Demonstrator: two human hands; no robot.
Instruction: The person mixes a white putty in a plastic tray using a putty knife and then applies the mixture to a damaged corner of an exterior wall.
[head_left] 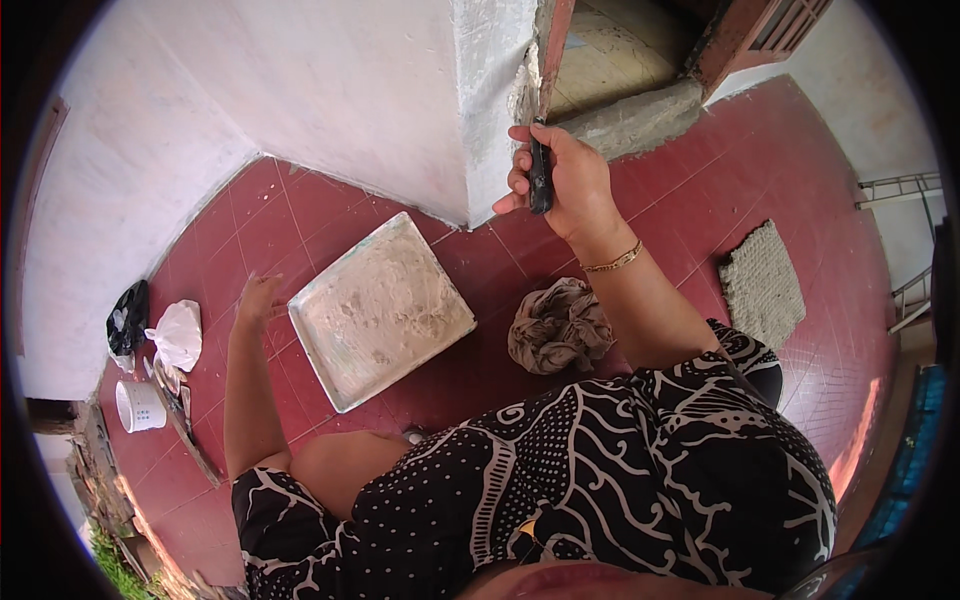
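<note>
My right hand (565, 185) grips the black handle of a putty knife (541, 160), held up at the white wall's corner (485, 130) beside the door frame. Rough whitish plaster shows on the edge around the blade, whose outline is hard to separate from it. My left hand (260, 295) is low on the left, fingers apart and holding nothing, just left of a square tray (380, 310) smeared with pale paste. A crumpled brown cloth (560, 325) lies on the red tiles below my right forearm.
At the left are a black bag (128, 320), a white bag (178, 335), a white tub (140, 405) and some tools (190, 430). A woven mat (760, 275) lies at the right, near metal ladders (900, 190). A concrete step (635, 125) crosses the open doorway.
</note>
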